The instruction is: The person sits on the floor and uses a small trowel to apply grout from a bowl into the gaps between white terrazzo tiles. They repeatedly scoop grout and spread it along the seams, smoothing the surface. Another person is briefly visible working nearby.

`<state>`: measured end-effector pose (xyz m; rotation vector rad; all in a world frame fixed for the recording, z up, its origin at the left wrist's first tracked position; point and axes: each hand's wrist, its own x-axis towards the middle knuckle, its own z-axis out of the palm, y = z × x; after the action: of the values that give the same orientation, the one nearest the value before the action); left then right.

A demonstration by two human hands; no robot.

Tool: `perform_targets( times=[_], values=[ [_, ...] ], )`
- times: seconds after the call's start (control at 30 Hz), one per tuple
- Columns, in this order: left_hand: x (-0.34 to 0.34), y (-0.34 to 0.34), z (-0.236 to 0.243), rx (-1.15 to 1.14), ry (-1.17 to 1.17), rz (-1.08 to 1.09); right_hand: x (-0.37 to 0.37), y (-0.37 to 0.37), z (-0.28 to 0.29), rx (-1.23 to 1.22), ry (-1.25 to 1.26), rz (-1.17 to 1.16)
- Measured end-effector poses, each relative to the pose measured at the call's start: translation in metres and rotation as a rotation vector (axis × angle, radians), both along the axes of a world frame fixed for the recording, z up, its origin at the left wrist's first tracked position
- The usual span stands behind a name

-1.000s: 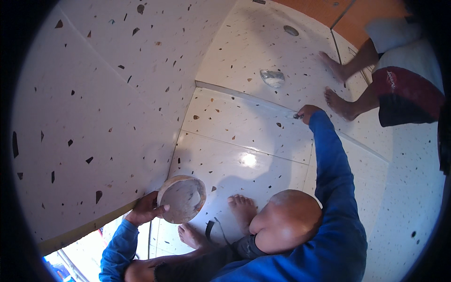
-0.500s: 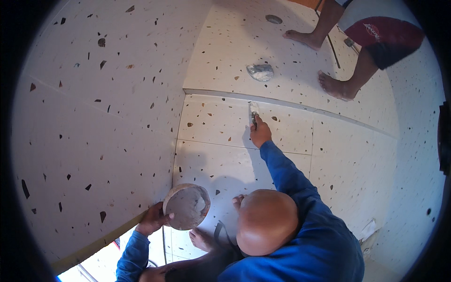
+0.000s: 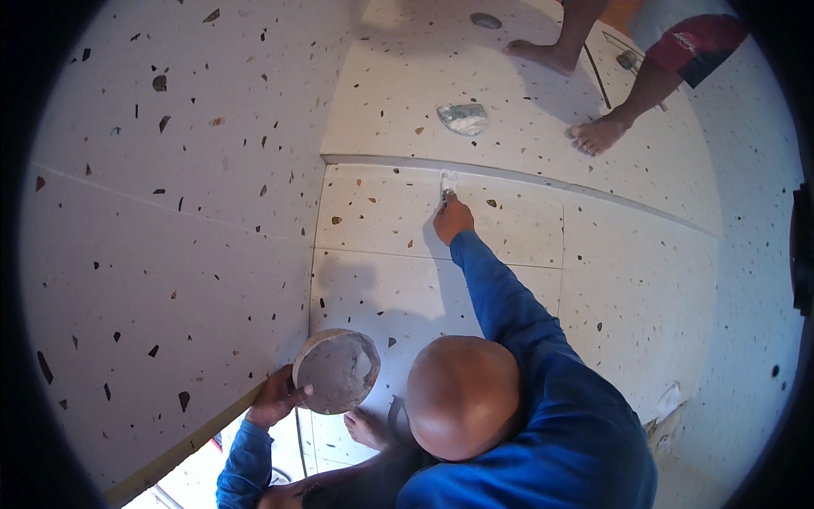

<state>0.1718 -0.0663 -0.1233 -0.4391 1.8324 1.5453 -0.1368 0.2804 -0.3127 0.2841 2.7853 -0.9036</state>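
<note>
Just beside the floor ledge (image 3: 526,178), the flat scraper (image 3: 448,180) points straight ahead of the right hand (image 3: 454,219) closed around it, long axis roughly square to that edge, while the left hand (image 3: 275,399) pinches the bowl (image 3: 319,365).

Shirt (image 3: 577,407), 4 to 5 o'clock: plain deep blue. Bowl (image 3: 326,386), 7 o'clock: dusty grey-beige, whitish patch inside. Scraper (image 3: 448,179), 1 o'clock: whitish blade. Floor tiles (image 3: 526,242): creamy white, scattered brown and black chips. Wall (image 3: 212,170), 9 to 10 o'clock: pale greyish lilac, larger dark and brown flecks. Wall edge (image 3: 182,446), 7 to 8 o'clock: yellowish. Co-worker's shorts (image 3: 697,48), 2 o'clock: maroon, black hem, white emblem.
</note>
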Motion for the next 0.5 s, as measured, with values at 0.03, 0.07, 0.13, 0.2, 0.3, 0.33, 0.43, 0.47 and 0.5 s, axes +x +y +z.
perform_targets(
  times=[0.03, 0.07, 0.13, 0.2, 0.3, 0.33, 0.43, 0.47, 0.5],
  values=[
    [-0.001, 0.0, 0.0, 0.003, 0.022, -0.008, -0.003, 0.004, 0.004, 0.001, -0.012, 0.026],
    [-0.002, 0.002, 0.002, 0.007, -0.007, -0.011, -0.005, 0.007, 0.008, 0.002, -0.025, 0.052],
    [-0.002, 0.003, 0.009, 0.003, -0.059, -0.005, 0.001, 0.005, 0.02, 0.021, 0.016, 0.093],
    [0.0, -0.001, 0.006, -0.002, -0.051, 0.007, 0.004, 0.002, 0.03, -0.001, 0.051, 0.089],
    [0.002, -0.001, 0.002, -0.003, -0.031, 0.019, 0.003, -0.004, 0.031, -0.057, 0.087, 0.039],
    [0.001, 0.0, 0.001, 0.001, -0.021, 0.018, -0.002, -0.005, 0.025, -0.049, 0.093, 0.037],
    [-0.001, 0.001, 0.0, -0.023, -0.027, -0.018, -0.002, -0.017, 0.006, -0.033, 0.07, -0.032],
    [-0.003, 0.001, 0.0, -0.007, -0.003, -0.017, -0.001, -0.017, 0.001, -0.027, 0.058, -0.067],
    [-0.002, 0.002, 0.001, 0.005, 0.013, -0.008, -0.001, -0.018, 0.0, -0.028, 0.055, -0.052]
  ],
)
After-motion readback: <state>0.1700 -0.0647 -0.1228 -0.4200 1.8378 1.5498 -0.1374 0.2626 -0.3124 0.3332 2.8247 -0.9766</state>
